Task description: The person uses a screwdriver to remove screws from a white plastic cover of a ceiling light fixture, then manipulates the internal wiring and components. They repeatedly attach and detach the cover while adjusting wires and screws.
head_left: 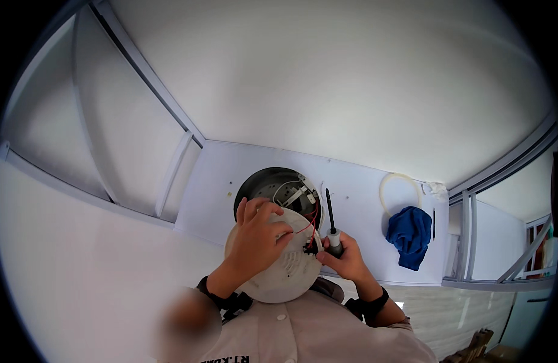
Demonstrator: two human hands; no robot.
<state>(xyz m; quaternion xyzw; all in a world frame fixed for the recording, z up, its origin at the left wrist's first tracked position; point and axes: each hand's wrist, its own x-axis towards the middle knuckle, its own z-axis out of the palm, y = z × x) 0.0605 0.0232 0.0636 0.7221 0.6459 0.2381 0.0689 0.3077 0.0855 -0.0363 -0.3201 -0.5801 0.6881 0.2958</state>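
Note:
A round white plastic base (pixel 279 275) with vent slots leans tilted against my body. Behind it on the table sits a dark round metal housing (pixel 260 181), holding a metal bracket and a white wire. Thin red wires (pixel 316 212) run from the housing to a small black part (pixel 311 247) at the base's right edge. My left hand (pixel 257 239) lies over the base, thumb and forefinger pinched at the end of a red wire. My right hand (pixel 345 257) grips a screwdriver (pixel 334 236), its dark shaft pointing up, while the thumb touches the base's rim.
On the white table (pixel 357 212), to the right, lie a crumpled blue cloth (pixel 409 236), a pale ring-shaped band (pixel 402 176), a thin dark stick (pixel 434 224) and crumpled white material (pixel 437 190). Small bits are scattered around the housing. Framed panels (pixel 164 115) stand at both sides.

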